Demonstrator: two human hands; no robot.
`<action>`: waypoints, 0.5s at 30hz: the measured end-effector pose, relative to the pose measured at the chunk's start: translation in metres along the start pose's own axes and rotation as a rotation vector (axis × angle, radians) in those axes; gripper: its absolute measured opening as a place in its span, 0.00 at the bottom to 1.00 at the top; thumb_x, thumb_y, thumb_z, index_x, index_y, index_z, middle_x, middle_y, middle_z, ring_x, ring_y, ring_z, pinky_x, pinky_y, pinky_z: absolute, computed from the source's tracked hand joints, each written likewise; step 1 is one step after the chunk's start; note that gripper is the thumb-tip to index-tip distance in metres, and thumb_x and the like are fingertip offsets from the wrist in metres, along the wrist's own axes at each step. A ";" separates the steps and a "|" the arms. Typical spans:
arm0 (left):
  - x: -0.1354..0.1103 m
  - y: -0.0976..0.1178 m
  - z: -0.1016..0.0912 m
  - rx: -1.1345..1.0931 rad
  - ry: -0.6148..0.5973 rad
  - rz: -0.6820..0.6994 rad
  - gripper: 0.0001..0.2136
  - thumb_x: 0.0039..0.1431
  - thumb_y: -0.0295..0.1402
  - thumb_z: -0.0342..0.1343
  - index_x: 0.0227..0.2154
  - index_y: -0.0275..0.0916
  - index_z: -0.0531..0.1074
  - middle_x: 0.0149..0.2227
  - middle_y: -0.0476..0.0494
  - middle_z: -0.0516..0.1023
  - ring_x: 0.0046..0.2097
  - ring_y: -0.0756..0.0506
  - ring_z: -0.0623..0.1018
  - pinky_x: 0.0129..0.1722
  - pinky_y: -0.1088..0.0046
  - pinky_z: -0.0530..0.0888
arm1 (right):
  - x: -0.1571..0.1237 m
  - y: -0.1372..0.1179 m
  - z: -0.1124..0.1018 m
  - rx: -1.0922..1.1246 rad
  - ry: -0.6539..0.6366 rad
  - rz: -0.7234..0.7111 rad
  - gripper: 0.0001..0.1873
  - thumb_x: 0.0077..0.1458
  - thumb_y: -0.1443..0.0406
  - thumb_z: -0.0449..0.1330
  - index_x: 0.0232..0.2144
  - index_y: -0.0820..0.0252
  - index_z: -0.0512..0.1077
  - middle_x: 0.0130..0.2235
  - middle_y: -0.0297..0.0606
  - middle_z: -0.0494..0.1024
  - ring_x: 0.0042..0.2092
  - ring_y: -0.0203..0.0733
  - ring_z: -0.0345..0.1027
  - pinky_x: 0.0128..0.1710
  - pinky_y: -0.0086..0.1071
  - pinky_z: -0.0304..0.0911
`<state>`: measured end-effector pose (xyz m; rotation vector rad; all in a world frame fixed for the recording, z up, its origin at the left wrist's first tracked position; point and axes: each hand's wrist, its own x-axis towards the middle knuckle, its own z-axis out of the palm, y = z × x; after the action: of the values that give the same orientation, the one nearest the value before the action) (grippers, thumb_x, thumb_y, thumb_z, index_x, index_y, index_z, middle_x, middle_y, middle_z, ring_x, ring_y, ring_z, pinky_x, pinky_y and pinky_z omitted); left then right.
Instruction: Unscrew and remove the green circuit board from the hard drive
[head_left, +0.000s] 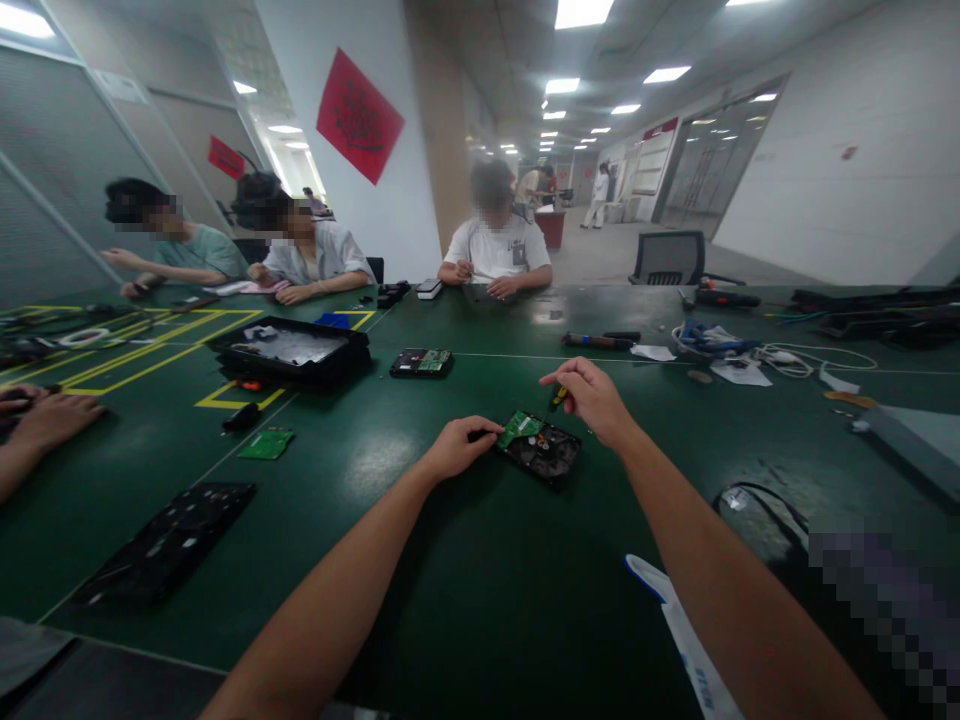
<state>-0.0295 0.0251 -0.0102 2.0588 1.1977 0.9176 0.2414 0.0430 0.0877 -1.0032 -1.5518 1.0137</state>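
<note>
In front of me on the green table lies a black hard drive (553, 458) with a green circuit board (519, 430) on its far-left part. My left hand (461, 446) is closed at the drive's left corner, thumb and forefinger gripping its edge beside the board. A small yellow-and-black screwdriver (558, 398) points down over the drive's far edge, held in the curled fingers of my right hand (594, 398). Whether its tip touches a screw is too small to tell.
Another drive with a green board (421, 362) lies farther off, near a black tray (292, 350). A loose green board (267, 443) and a long black panel (169, 545) are on the left. Cables (784, 358) lie at right. Another person's hand (56, 420) rests at far left.
</note>
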 end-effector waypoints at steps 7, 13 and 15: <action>-0.001 -0.004 0.000 -0.042 0.000 0.039 0.12 0.65 0.34 0.59 0.48 0.43 0.82 0.50 0.43 0.84 0.52 0.42 0.81 0.58 0.60 0.74 | -0.002 -0.008 -0.001 0.027 -0.131 0.044 0.17 0.64 0.54 0.55 0.41 0.58 0.78 0.42 0.42 0.83 0.23 0.33 0.66 0.19 0.29 0.56; -0.001 -0.008 0.001 -0.042 0.002 0.047 0.12 0.65 0.34 0.59 0.48 0.44 0.82 0.50 0.43 0.84 0.53 0.42 0.81 0.59 0.60 0.74 | -0.001 -0.007 -0.004 0.057 -0.164 0.055 0.16 0.63 0.56 0.57 0.43 0.59 0.78 0.42 0.42 0.82 0.26 0.33 0.66 0.21 0.28 0.56; -0.001 -0.007 0.000 -0.041 0.003 0.058 0.12 0.65 0.34 0.59 0.48 0.44 0.82 0.50 0.44 0.84 0.53 0.42 0.81 0.60 0.60 0.74 | -0.001 -0.007 -0.006 -0.032 -0.117 0.014 0.13 0.61 0.56 0.60 0.39 0.59 0.78 0.37 0.39 0.81 0.27 0.34 0.64 0.22 0.28 0.55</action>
<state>-0.0331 0.0271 -0.0161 2.0696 1.1171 0.9641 0.2462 0.0408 0.0946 -0.9934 -1.6631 1.0765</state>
